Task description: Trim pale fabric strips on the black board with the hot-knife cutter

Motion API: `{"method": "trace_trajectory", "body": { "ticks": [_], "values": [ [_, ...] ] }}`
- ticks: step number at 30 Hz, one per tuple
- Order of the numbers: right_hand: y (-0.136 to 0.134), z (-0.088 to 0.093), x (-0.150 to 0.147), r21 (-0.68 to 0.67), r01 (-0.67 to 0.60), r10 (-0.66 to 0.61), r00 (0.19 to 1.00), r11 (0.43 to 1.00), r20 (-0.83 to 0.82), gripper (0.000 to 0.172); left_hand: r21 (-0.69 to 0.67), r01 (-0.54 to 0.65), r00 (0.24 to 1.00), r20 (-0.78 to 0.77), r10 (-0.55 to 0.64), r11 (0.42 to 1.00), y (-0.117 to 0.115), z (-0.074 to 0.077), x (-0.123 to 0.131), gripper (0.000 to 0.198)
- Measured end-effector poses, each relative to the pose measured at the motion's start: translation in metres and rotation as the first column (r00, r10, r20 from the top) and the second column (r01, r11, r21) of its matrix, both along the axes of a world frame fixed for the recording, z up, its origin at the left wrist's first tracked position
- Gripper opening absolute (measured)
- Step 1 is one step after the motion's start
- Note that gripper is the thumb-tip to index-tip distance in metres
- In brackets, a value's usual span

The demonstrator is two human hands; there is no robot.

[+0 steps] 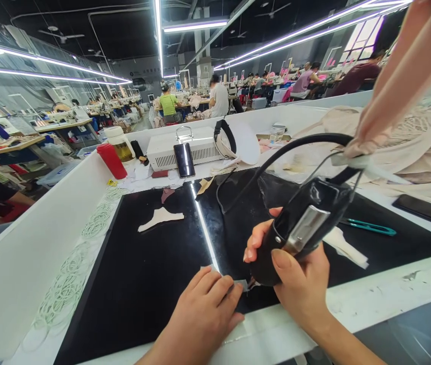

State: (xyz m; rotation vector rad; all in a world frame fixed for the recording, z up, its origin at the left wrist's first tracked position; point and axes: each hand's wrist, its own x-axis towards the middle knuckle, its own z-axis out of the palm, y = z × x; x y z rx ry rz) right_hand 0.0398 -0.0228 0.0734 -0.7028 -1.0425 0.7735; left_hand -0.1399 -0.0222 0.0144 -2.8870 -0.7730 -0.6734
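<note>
Mint-green loops of thin cord (67,286) lie tangled along the left edge of the white counter (394,289), and beside them we see a smooth black mat (124,284) with a glossy streak of reflected light. On it rests a cream fabric cutout (161,218), matte and curved, with pointed ends. Next comes our left hand (208,299), palm down with fingers extended and close together, on a small grey piece (243,285); its material is too covered to tell. This piece sits between our hands, under the left and just beyond the tool's low end. The black electric hand tool (291,238) slants with its long axis from that low end, near the left fingertips, up and to the right. Our right hand (302,271) wraps firmly around its rounded, hard body, thumb below a brushed metal plate. A thick rubbery cable (295,142) arches above. Farther right, another cream scrap (348,248) lies partly hidden behind the tool, near slim teal snips (371,226); soft beige openwork fabric (421,132) heaps beyond.
</note>
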Motion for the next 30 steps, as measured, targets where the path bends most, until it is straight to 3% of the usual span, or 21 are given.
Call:
{"method": "trace_trajectory", "body": {
  "ticks": [5,8,12,15,19,23,30],
  "values": [
    [0.002,-0.001,0.001,-0.028,0.007,-0.007,1.000,1.000,0.011,0.034,0.014,-0.006,1.000,0.004,0.006,1.000,0.001,-0.001,0.000,0.035],
    [0.000,0.001,0.006,-0.037,0.017,-0.017,1.000,0.999,0.003,0.033,0.089,-0.004,0.998,0.066,-0.002,0.996,0.004,-0.007,0.002,0.033],
    [0.002,0.003,0.020,-0.043,0.089,-0.076,0.967,0.995,0.241,0.034,0.277,0.002,0.973,0.221,-0.066,0.961,0.015,-0.021,0.005,0.032],
    [0.005,0.004,0.025,-0.039,0.104,-0.084,0.933,0.994,0.350,0.033,0.303,-0.024,0.977,0.209,-0.042,0.953,0.022,-0.024,0.003,0.031],
    [0.007,0.003,0.016,-0.035,0.051,-0.038,0.950,0.998,0.309,0.025,0.211,-0.065,0.984,0.174,0.028,0.975,0.021,-0.012,-0.012,0.023],
    [0.006,0.003,-0.003,-0.022,-0.060,0.064,0.971,0.998,0.232,0.020,0.049,-0.104,0.988,0.117,0.098,0.993,0.012,0.006,-0.042,0.028],
    [0.005,0.006,-0.034,-0.013,-0.150,0.151,0.981,0.989,0.118,0.030,-0.186,-0.260,0.950,0.127,0.286,0.947,-0.022,0.016,-0.093,0.038]
  ]
}}
